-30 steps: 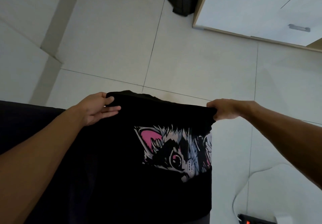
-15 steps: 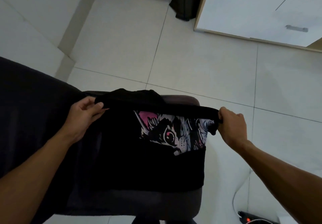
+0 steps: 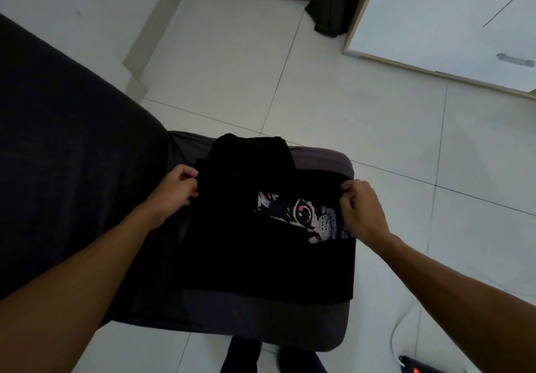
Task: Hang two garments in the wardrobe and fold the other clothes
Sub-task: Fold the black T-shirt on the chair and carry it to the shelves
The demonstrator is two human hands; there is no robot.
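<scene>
Black cloth sat pinched in curled fingers: the left hand (image 3: 177,188) gripped the folded T-shirt (image 3: 261,245) at its nine o'clock edge, the right hand (image 3: 361,208) at three o'clock. The shirt lay on a dark grey cushion (image 3: 322,157), white floor tiles (image 3: 362,128) beyond at twelve.

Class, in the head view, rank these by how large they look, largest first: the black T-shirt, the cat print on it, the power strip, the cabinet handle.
1. Black T-shirt
2. Cat print
3. Power strip and cabinet handle: unsure, since the strip is cut off by the frame edge and lies nearer the camera.
</scene>
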